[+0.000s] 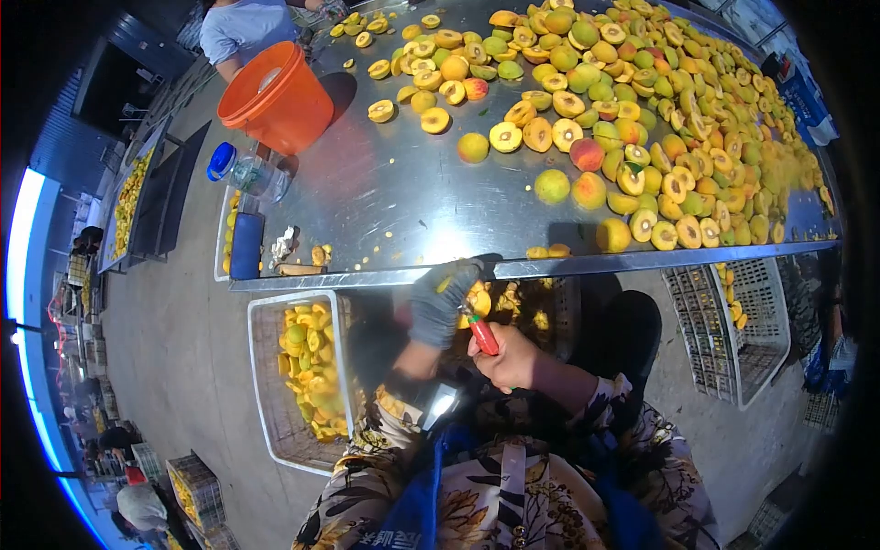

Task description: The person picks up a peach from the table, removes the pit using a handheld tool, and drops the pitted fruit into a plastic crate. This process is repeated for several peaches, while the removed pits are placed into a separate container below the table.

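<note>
left hand: gloved in grey, the left hand (438, 307) curls partly closed around a cut piece of yellow fruit (478, 299), just off the front edge of the worktop (394, 206).
right hand: bare, the right hand (511, 357) is closed on the handle of a red-handled tool (483, 336), its working end up against the fruit; the tip is too small to make out.
fruit on the metal: a broad spread of peach-like fruit (674, 179), whole and halved, covers the far and right side of the worktop, many cut faces up.
left side of the worktop: an orange bucket (293, 115) stands near a clear bottle (258, 177) with a blue cap; a blue container (247, 246) sits at the near corner, beside crumpled scraps (283, 246).
below the edge: a pale-rimmed crate (259, 380) holds yellow pieces at left, more pieces lie in shadow under the hands, and a grey crate (747, 362) with some fruit stands at right.
across the way: a person in a light blue top (246, 29) works at the far left corner.
</note>
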`<state>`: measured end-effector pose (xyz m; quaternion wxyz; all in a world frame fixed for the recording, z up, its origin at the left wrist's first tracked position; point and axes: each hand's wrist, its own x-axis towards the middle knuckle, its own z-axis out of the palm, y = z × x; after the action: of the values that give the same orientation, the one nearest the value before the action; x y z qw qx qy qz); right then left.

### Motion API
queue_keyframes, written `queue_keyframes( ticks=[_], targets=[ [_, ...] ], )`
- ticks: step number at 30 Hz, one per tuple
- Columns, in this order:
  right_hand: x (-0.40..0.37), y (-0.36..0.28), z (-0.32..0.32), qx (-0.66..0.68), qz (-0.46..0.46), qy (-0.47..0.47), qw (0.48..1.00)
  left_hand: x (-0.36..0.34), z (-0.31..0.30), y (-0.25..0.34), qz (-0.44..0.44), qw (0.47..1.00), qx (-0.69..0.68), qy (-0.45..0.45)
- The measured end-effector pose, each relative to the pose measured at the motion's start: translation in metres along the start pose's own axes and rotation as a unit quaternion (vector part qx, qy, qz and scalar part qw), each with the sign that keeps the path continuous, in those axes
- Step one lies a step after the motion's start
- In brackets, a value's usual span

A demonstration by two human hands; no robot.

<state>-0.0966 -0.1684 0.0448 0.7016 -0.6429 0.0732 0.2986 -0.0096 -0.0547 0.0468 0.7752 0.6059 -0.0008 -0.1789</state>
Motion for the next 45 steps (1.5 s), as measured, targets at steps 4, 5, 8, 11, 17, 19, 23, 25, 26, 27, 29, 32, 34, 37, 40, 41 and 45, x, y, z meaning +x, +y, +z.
queue_keyframes(
  ticks=[4,5,8,11,17,19,23,25,26,27,29,32,34,37,40,41,45],
  targets=[
    [-0.005,-0.019,-0.001,0.141,0.073,-0.058,0.986,0.003,0.006,-0.005,0.084,0.994,0.062,0.042],
    [-0.006,-0.023,-0.003,0.151,0.079,-0.057,0.984,0.006,0.006,-0.001,0.081,0.994,0.073,0.031],
    [-0.006,-0.024,-0.011,0.203,0.104,-0.091,0.969,0.011,0.004,0.006,0.026,0.999,-0.007,-0.034],
    [-0.006,-0.017,-0.012,0.267,0.129,-0.144,0.944,0.011,-0.002,-0.001,-0.045,0.992,-0.098,-0.068],
    [0.002,0.005,-0.005,0.39,0.137,-0.215,0.885,0.016,-0.005,-0.029,-0.112,0.943,-0.292,-0.117],
    [0.004,0.01,-0.008,0.41,0.128,-0.221,0.875,0.021,0.0,-0.035,-0.147,0.926,-0.338,-0.075],
    [0.008,0.012,-0.005,0.272,0.051,-0.168,0.946,0.02,0.002,-0.029,-0.091,0.961,-0.26,-0.026],
    [0.006,0.005,-0.004,0.165,0.027,-0.122,0.978,0.01,0.006,-0.012,0.012,0.996,-0.086,0.014],
    [0.005,0.005,-0.001,0.182,0.037,-0.122,0.975,0.005,0.006,-0.006,0.062,0.997,0.003,0.034],
    [0.005,0.004,0.003,0.197,0.045,-0.122,0.972,0.007,0.005,-0.006,0.088,0.995,0.038,0.034],
    [0.006,0.004,0.003,0.237,0.052,-0.148,0.959,0.011,0.003,-0.008,-0.011,0.993,-0.112,-0.032],
    [0.01,0.012,0.002,0.25,0.01,-0.176,0.952,0.021,-0.006,-0.023,-0.165,0.937,-0.297,-0.076],
    [0.01,0.012,-0.001,0.224,-0.007,-0.194,0.955,0.022,-0.002,-0.021,-0.216,0.904,-0.368,-0.037],
    [0.002,0.003,0.003,0.18,-0.037,-0.195,0.963,0.023,0.002,-0.007,-0.212,0.892,-0.399,0.02],
    [-0.003,0.009,-0.009,0.27,-0.053,-0.214,0.937,0.023,-0.008,0.007,-0.162,0.915,-0.355,0.103],
    [-0.005,0.014,-0.014,0.342,-0.063,-0.197,0.917,0.023,-0.015,0.009,-0.129,0.937,-0.304,0.112],
    [0.023,0.082,-0.033,-0.181,-0.092,-0.086,0.975,0.028,-0.041,0.006,-0.074,0.945,-0.285,0.142]
  ],
)
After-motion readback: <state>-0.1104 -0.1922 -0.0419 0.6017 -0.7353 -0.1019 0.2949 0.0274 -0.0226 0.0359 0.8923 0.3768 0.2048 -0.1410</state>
